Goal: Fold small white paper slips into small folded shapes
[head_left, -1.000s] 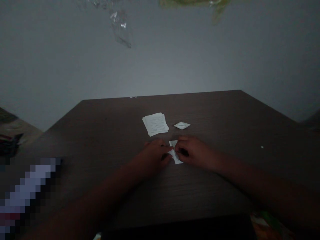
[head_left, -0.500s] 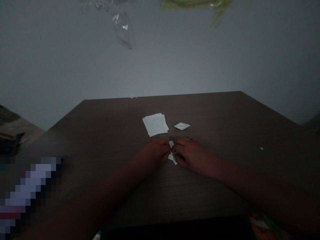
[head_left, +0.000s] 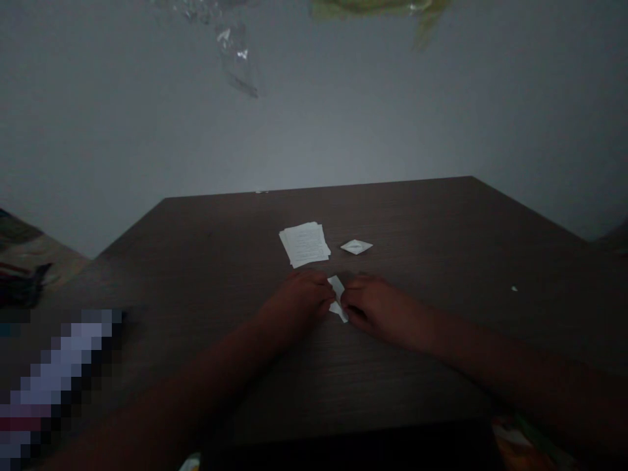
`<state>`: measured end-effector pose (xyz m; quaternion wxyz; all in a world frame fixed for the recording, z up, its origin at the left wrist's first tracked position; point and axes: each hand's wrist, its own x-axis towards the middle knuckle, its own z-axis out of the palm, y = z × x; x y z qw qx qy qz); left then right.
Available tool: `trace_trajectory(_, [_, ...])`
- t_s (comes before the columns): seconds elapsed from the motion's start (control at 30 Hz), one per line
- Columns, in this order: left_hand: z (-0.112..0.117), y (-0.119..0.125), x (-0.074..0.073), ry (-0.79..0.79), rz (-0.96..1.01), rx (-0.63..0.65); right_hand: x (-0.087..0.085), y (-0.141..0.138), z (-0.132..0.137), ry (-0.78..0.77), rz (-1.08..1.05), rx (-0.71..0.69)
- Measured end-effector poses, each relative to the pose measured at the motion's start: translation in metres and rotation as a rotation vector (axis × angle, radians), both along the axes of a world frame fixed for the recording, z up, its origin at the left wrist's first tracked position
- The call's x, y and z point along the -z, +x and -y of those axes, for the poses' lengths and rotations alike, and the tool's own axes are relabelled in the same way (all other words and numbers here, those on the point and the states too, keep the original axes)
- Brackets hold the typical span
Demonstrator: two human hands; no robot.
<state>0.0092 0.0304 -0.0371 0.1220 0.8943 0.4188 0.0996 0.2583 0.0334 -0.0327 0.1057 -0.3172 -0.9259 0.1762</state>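
Pinching in at centre of desk: L hand point(head_left: 299, 302) & R hand point(head_left: 377, 307) sit close together, both loosely closed, fingers curled inward, neither spread open. Btwn them lies a folded white paper strip point(head_left: 337, 297), low on the desk & just off the fingertips of both hands. Dim light hides whether either hand really grips it; L fingertips meet its left edge, R fingertips look to touch its lower part, so R is marginally nearer. Long axis runs diagonally: near end down & right by R hand, far end up & left, pointing toward the paper stack. Strip's near end looks narrower/folded, details unclear.

Just past the hands, a small stack of printed paper slips point(head_left: 304, 244) lies on the desk point(head_left: 392, 216), w/ a folded diamond-shaped paper point(head_left: 356, 246) just to its right, apart from it. Further right, a tiny white scrap point(head_left: 513, 288) sits alone. Bottom left, a pixelated blurred patch point(head_left: 59, 386) covers something. Far beyond the desk, clear plastic point(head_left: 235, 59) & a yellow-green item point(head_left: 377, 6) show at top of view, unclear what they are.
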Motion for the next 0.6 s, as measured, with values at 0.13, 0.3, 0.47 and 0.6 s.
trace_trajectory(0.13, [0.002, 0.000, -0.004, -0.023, -0.008, 0.010, -0.004, 0.003, 0.004, -0.050, -0.019, -0.003])
trace_trajectory(0.3, [0.005, 0.000, -0.005, -0.018, -0.004, -0.010, -0.007, 0.005, 0.008, -0.105, -0.001, -0.006])
trace_trajectory(0.47, [0.006, -0.001, -0.002, -0.010, 0.060, -0.029, -0.012, 0.009, 0.007, -0.189, -0.019, -0.066])
trace_trajectory(0.6, [0.006, -0.002, -0.001, -0.052, 0.064, -0.031, -0.010, 0.011, -0.004, -0.220, -0.043, -0.066])
